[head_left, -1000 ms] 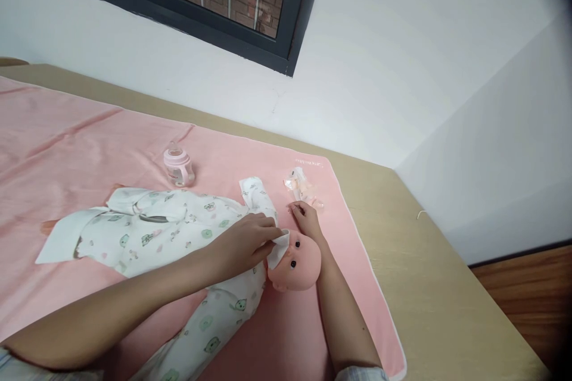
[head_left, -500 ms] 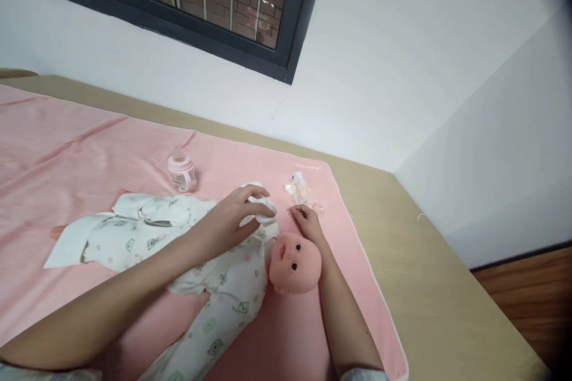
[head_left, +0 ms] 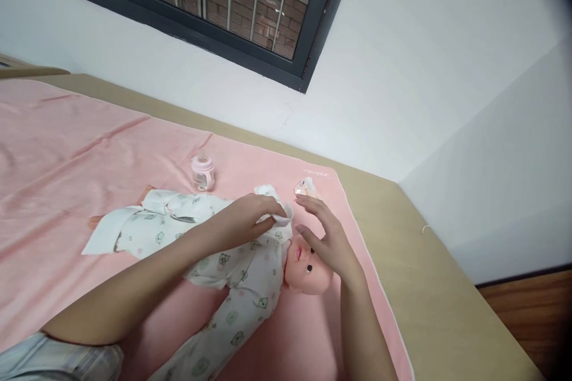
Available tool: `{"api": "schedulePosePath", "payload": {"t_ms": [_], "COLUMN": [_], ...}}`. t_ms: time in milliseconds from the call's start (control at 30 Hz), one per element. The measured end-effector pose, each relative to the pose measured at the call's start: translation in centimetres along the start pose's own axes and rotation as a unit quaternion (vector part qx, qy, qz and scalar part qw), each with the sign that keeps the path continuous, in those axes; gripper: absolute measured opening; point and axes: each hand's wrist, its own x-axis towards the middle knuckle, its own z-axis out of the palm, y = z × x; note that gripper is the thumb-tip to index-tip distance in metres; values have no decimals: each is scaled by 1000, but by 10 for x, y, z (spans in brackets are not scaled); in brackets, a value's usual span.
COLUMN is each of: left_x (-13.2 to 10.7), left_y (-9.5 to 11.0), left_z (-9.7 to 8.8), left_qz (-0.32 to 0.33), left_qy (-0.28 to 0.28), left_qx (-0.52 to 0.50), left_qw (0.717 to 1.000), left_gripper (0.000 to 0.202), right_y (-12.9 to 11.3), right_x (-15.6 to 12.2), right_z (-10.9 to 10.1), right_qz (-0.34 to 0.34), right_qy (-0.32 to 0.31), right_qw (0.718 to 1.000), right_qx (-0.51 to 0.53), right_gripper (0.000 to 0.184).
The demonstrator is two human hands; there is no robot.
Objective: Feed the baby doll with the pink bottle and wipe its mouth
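A baby doll [head_left: 308,271] lies on its back in a white garment [head_left: 259,268] printed with small green figures, its head toward the right. My left hand [head_left: 252,217] reaches across the doll's chest, its fingers closed on a white cuff [head_left: 286,215] near the neck. My right hand [head_left: 330,241] hovers over the doll's head with thumb and fingers apart, holding nothing. It hides part of the face. Just beyond its fingertips is a small clear packet [head_left: 306,186], partly covered by the hand.
A pink baby bottle [head_left: 203,171] stands upright past the doll's legs. Beneath everything spreads a pink blanket [head_left: 67,149] on a light wooden surface [head_left: 429,286]. A white wall [head_left: 379,71] and a dark-framed window [head_left: 286,71] rise behind.
My right hand has lifted from beside the packet and come back over the doll's head, its fingers opening. My left fingers have closed onto the white cuff. The view has shifted slightly.
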Motion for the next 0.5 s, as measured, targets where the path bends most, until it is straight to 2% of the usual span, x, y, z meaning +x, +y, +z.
{"api": "schedulePosePath", "payload": {"t_ms": [100, 200, 333, 500], "left_x": [-3, -5, -6, -12], "left_y": [0, -4, -10, -15], "left_z": [-1, -5, -17, -35], "left_qz": [8, -6, -53, -115], "left_qy": [-16, -6, 4, 27], "left_qx": [-6, -11, -30, -43], "left_qw": [1000, 1000, 998, 992], "left_gripper": [31, 28, 26, 27], "right_y": [-8, -7, -5, 3], "right_x": [0, 3, 8, 14], "right_z": [10, 14, 14, 11], "right_qz": [3, 43, 99, 142], "right_qy": [-23, -29, -46, -37], "right_qw": [999, 998, 992, 979], "right_qx": [-29, -29, 55, 139], "right_gripper": [44, 37, 32, 39]}}
